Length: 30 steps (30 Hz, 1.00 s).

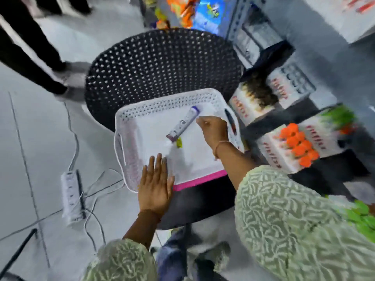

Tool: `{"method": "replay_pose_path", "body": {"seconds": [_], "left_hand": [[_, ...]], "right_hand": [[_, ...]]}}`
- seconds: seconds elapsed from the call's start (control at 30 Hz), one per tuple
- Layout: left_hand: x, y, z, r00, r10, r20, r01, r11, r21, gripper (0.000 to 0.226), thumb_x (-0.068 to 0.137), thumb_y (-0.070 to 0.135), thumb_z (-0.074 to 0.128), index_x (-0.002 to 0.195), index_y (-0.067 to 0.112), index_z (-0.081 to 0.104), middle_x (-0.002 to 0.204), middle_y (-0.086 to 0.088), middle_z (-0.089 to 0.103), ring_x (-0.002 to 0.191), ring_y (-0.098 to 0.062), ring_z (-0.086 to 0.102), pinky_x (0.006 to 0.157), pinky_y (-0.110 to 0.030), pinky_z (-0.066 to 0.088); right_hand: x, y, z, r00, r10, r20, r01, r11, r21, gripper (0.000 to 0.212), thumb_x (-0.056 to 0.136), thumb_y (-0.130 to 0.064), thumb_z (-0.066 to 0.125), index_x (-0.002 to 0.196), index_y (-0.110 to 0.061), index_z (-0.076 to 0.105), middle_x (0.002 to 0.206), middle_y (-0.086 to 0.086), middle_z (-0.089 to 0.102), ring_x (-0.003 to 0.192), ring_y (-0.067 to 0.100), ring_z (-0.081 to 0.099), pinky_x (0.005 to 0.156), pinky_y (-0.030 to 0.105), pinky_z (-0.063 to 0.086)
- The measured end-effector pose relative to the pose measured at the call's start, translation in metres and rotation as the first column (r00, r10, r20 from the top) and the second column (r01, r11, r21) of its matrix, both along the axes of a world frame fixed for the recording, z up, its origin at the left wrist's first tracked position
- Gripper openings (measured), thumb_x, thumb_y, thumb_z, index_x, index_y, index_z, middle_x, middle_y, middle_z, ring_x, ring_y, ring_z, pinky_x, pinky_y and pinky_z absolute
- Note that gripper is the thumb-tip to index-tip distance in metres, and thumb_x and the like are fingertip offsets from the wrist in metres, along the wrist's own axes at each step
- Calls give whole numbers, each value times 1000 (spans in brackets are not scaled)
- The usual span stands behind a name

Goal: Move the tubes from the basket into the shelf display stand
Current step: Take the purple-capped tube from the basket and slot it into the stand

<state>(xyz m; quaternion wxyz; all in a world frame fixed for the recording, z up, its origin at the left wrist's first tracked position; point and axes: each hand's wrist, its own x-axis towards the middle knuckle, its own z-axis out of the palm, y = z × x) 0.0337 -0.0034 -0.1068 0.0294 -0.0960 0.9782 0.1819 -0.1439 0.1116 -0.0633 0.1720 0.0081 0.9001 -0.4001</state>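
Note:
A white perforated basket (129, 151) with a pink front edge sits on a round black table (158, 63). One purple-and-white tube (182, 124) lies diagonally inside it, with a small yellow-green piece (179, 142) at its lower end. My right hand (213, 129) is curled at the tube's cap end; blur hides whether the fingers grip it. My left hand (155, 185) rests flat on the basket's near-left rim, holding nothing. The shelf display stand (292, 126) on the right holds white boxes of orange-capped tubes (296, 145) and green-capped tubes (341, 116).
A white power strip (71, 195) and loose cables lie on the floor to the left. Another person's legs and shoes (69, 84) stand at the upper left. Bright snack packs (198, 13) hang behind the table. More green-capped items (361, 218) sit at lower right.

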Motion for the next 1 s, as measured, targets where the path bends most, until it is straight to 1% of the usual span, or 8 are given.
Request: {"method": "replay_pose_path", "body": {"seconds": [0.07, 0.17, 0.27, 0.47, 0.57, 0.7, 0.87, 1.0], "left_hand": [[-2, -1, -7, 1000, 27, -5, -27, 999, -38, 67, 95, 41, 1, 132, -1, 36, 139, -23, 41, 130, -41, 31, 107, -43, 17], [-1, -3, -16, 999, 43, -28, -44, 996, -74, 62, 95, 41, 1, 136, 3, 30, 143, -14, 32, 140, -23, 8, 111, -34, 5], [1, -5, -23, 998, 45, -43, -49, 993, -111, 60, 96, 41, 2, 137, 5, 25, 144, -9, 25, 140, -13, -13, 112, -32, 0], [1, -6, -20, 1000, 27, -8, -28, 997, -77, 62, 95, 42, 2, 137, 5, 29, 143, -10, 26, 139, -9, -12, 112, -30, -1], [1, -12, -14, 999, 34, 36, -33, 999, -19, 64, 94, 45, 1, 136, 4, 27, 144, -14, 29, 140, -14, -2, 112, -29, -1], [-6, 2, -1, 998, 22, 57, -25, 999, 39, 78, 90, 52, -9, 136, -1, 26, 145, -20, 29, 135, -31, 21, 111, -41, 10], [-57, 114, 62, 948, -287, -137, 301, 948, 99, 72, 93, 46, 0, 131, -5, 36, 139, -27, 39, 129, -41, 31, 103, -55, 29], [-87, 224, 116, 772, -500, -392, 568, 820, 73, 56, 92, 32, 22, 130, -7, 36, 136, -29, 41, 127, -46, 34, 103, -54, 30]], "right_hand": [[-15, -25, -23, 976, -140, 165, 142, 990, 0, 40, 88, -32, 56, 103, 3, 68, 112, 22, 69, 106, 31, 62, 83, 25, 40], [-31, -57, -53, 880, -338, 334, 373, 927, -45, 56, 77, -43, 67, 106, 5, 63, 111, 20, 69, 102, 33, 66, 91, 40, 53], [-38, -67, -70, 837, -391, 382, 462, 880, -111, 48, 71, -31, 75, 103, 2, 66, 109, 20, 71, 97, 34, 68, 85, 49, 56], [-15, -24, -42, 762, -402, 507, 616, 692, -377, 17, 72, -6, 75, 84, 3, 68, 98, 26, 69, 91, 39, 68, 69, 39, 59], [1, 16, -7, 773, -392, 500, 626, 602, -496, 9, 77, -1, 69, 73, -6, 62, 87, 18, 65, 82, 30, 64, 57, 28, 56], [28, 78, 45, 797, -456, 396, 602, 547, -581, 12, 78, 2, 66, 72, -7, 61, 70, 8, 64, 65, 21, 61, 59, 27, 57], [75, 186, 127, 710, -656, 255, 630, 431, -646, 12, 77, 3, 67, 88, 4, 63, 76, 12, 63, 63, 18, 62, 62, 32, 57], [119, 267, 175, 597, -794, 119, 626, 367, -688, 10, 77, 7, 65, 81, 0, 60, 73, 10, 61, 67, 20, 59, 65, 33, 56]]}}
